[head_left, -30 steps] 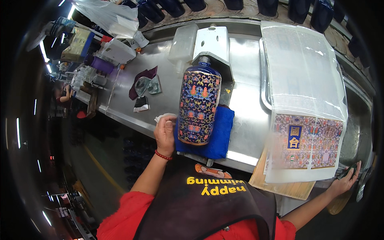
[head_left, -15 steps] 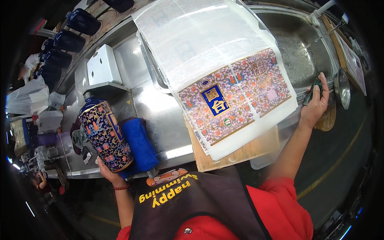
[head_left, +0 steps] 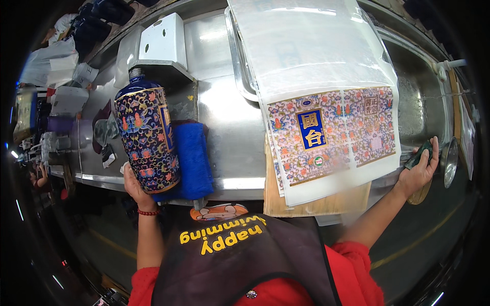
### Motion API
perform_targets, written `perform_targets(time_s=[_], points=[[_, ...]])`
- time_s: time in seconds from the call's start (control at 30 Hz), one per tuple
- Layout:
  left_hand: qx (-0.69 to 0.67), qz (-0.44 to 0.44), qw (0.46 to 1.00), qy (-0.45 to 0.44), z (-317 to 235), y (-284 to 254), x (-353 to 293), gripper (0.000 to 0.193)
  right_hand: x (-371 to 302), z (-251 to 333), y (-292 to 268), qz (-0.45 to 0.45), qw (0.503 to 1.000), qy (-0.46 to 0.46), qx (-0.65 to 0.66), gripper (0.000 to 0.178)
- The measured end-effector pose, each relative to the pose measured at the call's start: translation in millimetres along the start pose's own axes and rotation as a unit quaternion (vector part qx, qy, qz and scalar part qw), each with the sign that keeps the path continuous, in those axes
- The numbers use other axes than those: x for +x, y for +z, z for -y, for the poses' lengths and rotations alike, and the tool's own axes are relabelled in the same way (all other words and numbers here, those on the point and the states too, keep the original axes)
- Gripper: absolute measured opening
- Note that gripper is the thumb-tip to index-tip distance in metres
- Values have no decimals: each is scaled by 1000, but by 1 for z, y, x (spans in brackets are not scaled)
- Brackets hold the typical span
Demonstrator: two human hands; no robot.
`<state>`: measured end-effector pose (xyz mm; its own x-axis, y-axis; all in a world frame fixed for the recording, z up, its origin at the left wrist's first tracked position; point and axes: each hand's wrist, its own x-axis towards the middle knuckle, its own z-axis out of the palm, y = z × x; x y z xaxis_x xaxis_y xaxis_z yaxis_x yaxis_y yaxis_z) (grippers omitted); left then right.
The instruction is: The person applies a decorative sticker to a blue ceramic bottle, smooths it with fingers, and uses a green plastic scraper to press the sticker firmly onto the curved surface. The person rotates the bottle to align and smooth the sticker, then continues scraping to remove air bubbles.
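A dark blue bottle [head_left: 148, 137] with a colourful floral wrap leans at the left, its lower end against a folded blue towel [head_left: 195, 163]. My left hand [head_left: 137, 189] is closed at the bottle's lower left side, its fingertips partly hidden behind it. A small white bit shows by those fingers. My right hand [head_left: 416, 177] reaches out at the right, by the sink's near edge, closed on a small dark green piece, perhaps cloth. Between my hands lies a stack of floral-printed sheets [head_left: 332, 137], its upper part under a translucent cover sheet [head_left: 316, 56].
A wooden board [head_left: 316, 200] lies under the sheets on the steel counter [head_left: 219, 97]. A sink [head_left: 413, 97] with a tap is behind on the right, a round metal lid or bowl [head_left: 449, 162] beside it. A white box-like block [head_left: 161, 43] stands at the back left.
My view has turned, so the counter and everything on it appear shifted to the right and rotated. Both hands keep their places by the bottle and the sink.
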<state>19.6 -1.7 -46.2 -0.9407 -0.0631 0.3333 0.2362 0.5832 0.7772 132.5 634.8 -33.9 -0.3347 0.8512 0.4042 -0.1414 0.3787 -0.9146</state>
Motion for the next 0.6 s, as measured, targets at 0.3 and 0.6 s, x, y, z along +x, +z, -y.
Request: perform_targets(time_s=[0.3, 0.6], points=[[-19, 7, 1000, -8, -1, 0, 0, 41, 0, 1, 1, -1, 1000, -12, -10, 36], [-3, -5, 1000, -9, 1, -1, -2, 42, 1, -1, -2, 8, 1000, -6, -12, 37]])
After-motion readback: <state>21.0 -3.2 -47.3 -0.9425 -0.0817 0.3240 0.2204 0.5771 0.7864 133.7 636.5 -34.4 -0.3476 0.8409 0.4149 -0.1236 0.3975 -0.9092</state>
